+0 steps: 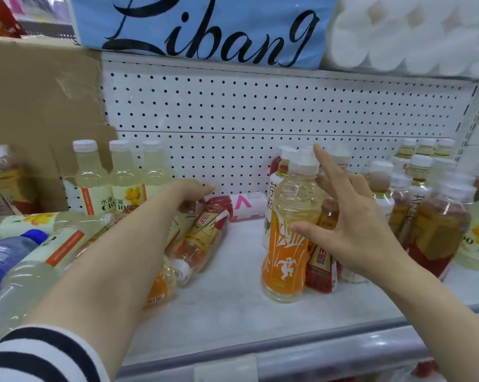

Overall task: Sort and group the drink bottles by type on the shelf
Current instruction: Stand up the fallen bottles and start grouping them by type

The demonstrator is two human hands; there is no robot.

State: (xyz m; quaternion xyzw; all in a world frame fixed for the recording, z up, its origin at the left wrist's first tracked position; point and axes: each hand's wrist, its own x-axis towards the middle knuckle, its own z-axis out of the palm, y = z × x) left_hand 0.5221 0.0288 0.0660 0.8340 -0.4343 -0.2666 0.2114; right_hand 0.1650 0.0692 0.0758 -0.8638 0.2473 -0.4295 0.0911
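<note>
A clear plastic bottle with an orange label [289, 235] stands upright at the middle of the white shelf [232, 312]. Three pale yellow lemon-drink bottles [119, 177] stand in a row at the back left. Red-and-gold tea bottles [202, 238] lie tipped beside them (caps toward the front), and a mixed upright cluster [425, 205] fills the right.

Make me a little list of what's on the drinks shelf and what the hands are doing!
Place: shelf with pegboard back
Standing: three pale lemon bottles at back left; orange-label bottle mid-shelf; mixed bottles on the right
Lying down: red-label bottle and a pink-and-white bottle
Left hand: reaching over the lying bottles, grip hidden
Right hand: open, fingers spread beside the orange-label bottle
</note>
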